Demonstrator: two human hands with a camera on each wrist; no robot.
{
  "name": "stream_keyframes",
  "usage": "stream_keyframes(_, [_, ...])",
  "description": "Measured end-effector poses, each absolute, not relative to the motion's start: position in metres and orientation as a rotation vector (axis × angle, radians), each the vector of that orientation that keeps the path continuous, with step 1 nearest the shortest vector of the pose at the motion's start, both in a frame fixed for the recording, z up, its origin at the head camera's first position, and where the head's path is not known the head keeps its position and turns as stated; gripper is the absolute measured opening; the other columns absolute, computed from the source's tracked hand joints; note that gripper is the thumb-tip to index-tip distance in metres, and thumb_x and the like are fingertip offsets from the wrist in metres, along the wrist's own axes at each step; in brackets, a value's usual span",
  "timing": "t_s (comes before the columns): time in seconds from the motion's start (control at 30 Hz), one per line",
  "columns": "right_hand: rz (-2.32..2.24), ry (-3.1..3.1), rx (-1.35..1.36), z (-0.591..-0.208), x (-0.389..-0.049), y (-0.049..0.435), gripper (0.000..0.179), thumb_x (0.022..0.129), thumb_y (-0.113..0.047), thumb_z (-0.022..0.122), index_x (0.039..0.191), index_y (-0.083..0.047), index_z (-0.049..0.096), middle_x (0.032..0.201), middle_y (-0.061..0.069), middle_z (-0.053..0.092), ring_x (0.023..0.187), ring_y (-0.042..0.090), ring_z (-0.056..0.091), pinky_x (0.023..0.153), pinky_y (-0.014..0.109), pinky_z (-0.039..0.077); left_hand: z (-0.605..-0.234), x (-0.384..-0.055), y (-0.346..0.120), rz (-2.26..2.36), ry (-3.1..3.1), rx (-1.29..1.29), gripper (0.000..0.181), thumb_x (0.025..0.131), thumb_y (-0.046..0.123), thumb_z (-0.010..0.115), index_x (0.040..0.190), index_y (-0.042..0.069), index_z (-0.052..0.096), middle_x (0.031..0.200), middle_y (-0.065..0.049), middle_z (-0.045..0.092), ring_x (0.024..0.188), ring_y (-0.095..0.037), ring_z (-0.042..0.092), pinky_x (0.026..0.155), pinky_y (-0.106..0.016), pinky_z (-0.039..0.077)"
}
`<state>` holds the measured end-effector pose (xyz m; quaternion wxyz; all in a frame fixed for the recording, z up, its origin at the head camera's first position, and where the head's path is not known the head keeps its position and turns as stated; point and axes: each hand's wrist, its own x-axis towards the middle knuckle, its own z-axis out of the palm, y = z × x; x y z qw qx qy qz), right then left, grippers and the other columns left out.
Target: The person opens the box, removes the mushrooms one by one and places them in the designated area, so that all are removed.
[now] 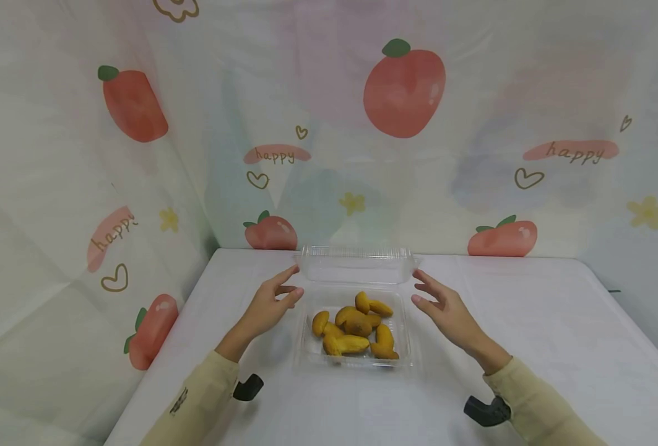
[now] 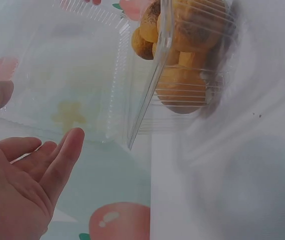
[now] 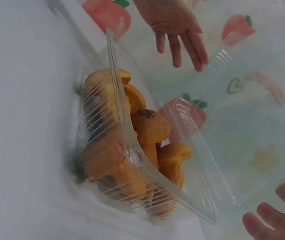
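Observation:
A clear plastic clamshell box [image 1: 409,334] lies on the table with its hinged lid [image 1: 356,269] raised at the back. In its tray are several yellow-brown mushrooms [image 1: 353,344], seen through the ribbed wall in both wrist views. My left hand [image 1: 264,305] reaches to the lid's left side, fingers spread and relaxed, fingertips right by its edge. On the opposite side my right hand [image 1: 451,313] is held the same way, fingertips close to the lid's right edge. Neither palm holds anything.
A white cloth covers the table [image 1: 529,310]. Behind and to the left hang pale curtains [image 1: 329,93] printed with red fruit, hearts and the word "happy". Black curved pieces [image 1: 249,388] stick out from under both sleeves.

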<state>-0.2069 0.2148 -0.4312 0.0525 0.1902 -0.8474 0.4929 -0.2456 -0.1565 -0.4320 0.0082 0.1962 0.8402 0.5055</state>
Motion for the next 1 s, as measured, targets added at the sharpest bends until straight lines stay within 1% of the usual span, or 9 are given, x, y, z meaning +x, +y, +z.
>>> stream_keyframes(0.03, [1.501, -2.577, 0.578, -0.430, -0.208, 0.215, 0.062, 0.104, -0.014, 0.055, 0.156, 0.006, 0.028, 0.160, 0.029, 0.034, 0.138, 0.049, 0.046, 0.105, 0.057, 0.044, -0.432, -0.247, -0.156, 1.586, 2.622, 0.613, 0.064, 0.102, 0.022, 0.062, 0.157, 0.004, 0.035, 0.159, -0.019, 0.042, 0.126, -0.039, 0.062, 0.088, -0.038, 0.061])
stream_keyframes(0.07, [1.501, -2.580, 0.576, -0.430, -0.209, 0.215, 0.062, 0.104, -0.015, 0.055, 0.156, 0.006, 0.028, 0.160, 0.029, 0.034, 0.138, 0.049, 0.045, 0.105, 0.059, 0.043, -0.431, -0.249, -0.156, 1.591, 2.618, 0.611, 0.064, 0.102, 0.022, 0.062, 0.157, 0.005, 0.035, 0.159, -0.019, 0.042, 0.127, -0.039, 0.061, 0.089, -0.038, 0.061])
stream_keyframes(0.17, [1.500, -2.598, 0.573, -0.428, -0.212, 0.215, 0.063, 0.104, -0.015, 0.054, 0.157, 0.005, 0.026, 0.161, 0.029, 0.032, 0.139, 0.049, 0.044, 0.106, 0.061, 0.043, -0.431, -0.253, -0.155, 1.594, 2.614, 0.617, 0.065, 0.102, 0.021, 0.061, 0.158, 0.007, 0.033, 0.160, -0.019, 0.040, 0.128, -0.038, 0.060, 0.091, -0.041, 0.061])
stream_keyframes(0.27, [1.515, -2.625, 0.565, -0.427, -0.217, 0.215, 0.066, 0.104, -0.017, 0.054, 0.159, 0.002, 0.022, 0.162, 0.029, 0.027, 0.141, 0.051, 0.040, 0.106, 0.063, 0.043, -0.432, -0.257, -0.155, 1.583, 2.625, 0.627, 0.067, 0.101, 0.020, 0.061, 0.160, 0.009, 0.030, 0.161, -0.018, 0.038, 0.131, -0.039, 0.058, 0.097, -0.048, 0.057])
stream_keyframes(0.43, [1.563, -2.666, 0.526, -0.426, -0.226, 0.215, 0.072, 0.105, -0.021, 0.054, 0.162, -0.004, 0.014, 0.164, 0.031, 0.021, 0.145, 0.055, 0.032, 0.109, 0.068, 0.038, -0.436, -0.267, -0.154, 1.579, 2.613, 0.653, 0.072, 0.101, 0.019, 0.062, 0.162, 0.013, 0.024, 0.166, -0.017, 0.029, 0.142, -0.044, 0.046, 0.108, -0.058, 0.048])
stream_keyframes(0.6, [1.618, -2.693, 0.472, -0.429, -0.237, 0.214, 0.077, 0.105, -0.025, 0.054, 0.164, -0.014, 0.006, 0.164, 0.032, 0.020, 0.146, 0.056, 0.027, 0.112, 0.071, 0.031, -0.441, -0.277, -0.151, 1.567, 2.545, 0.635, 0.079, 0.102, 0.020, 0.061, 0.165, 0.018, 0.012, 0.169, -0.017, 0.020, 0.148, -0.045, 0.036, 0.114, -0.061, 0.039])
stream_keyframes(0.77, [1.654, -2.731, 0.434, -0.433, -0.247, 0.212, 0.085, 0.104, -0.032, 0.056, 0.165, -0.021, -0.003, 0.165, 0.031, 0.018, 0.147, 0.057, 0.025, 0.114, 0.072, 0.027, -0.443, -0.287, -0.150, 1.612, 2.434, 0.628, 0.083, 0.103, 0.021, 0.059, 0.165, 0.020, 0.003, 0.171, -0.017, 0.013, 0.150, -0.046, 0.031, 0.121, -0.058, 0.030])
stream_keyframes(0.87, [1.668, -2.750, 0.413, -0.433, -0.251, 0.211, 0.087, 0.104, -0.035, 0.056, 0.164, -0.023, -0.006, 0.165, 0.031, 0.018, 0.147, 0.057, 0.026, 0.114, 0.071, 0.030, -0.445, -0.292, -0.149, 1.656, 2.353, 0.620, 0.083, 0.104, 0.023, 0.057, 0.165, 0.022, -0.001, 0.170, -0.017, 0.013, 0.151, -0.046, 0.030, 0.121, -0.056, 0.031])
stream_keyframes(1.0, [1.709, -2.747, 0.393, -0.433, -0.256, 0.210, 0.087, 0.104, -0.035, 0.054, 0.164, -0.023, -0.009, 0.165, 0.030, 0.019, 0.147, 0.056, 0.028, 0.114, 0.070, 0.030, -0.447, -0.297, -0.148, 1.714, 2.251, 0.603, 0.080, 0.107, 0.022, 0.052, 0.164, 0.024, -0.004, 0.170, -0.019, 0.015, 0.152, -0.044, 0.028, 0.118, -0.059, 0.034])
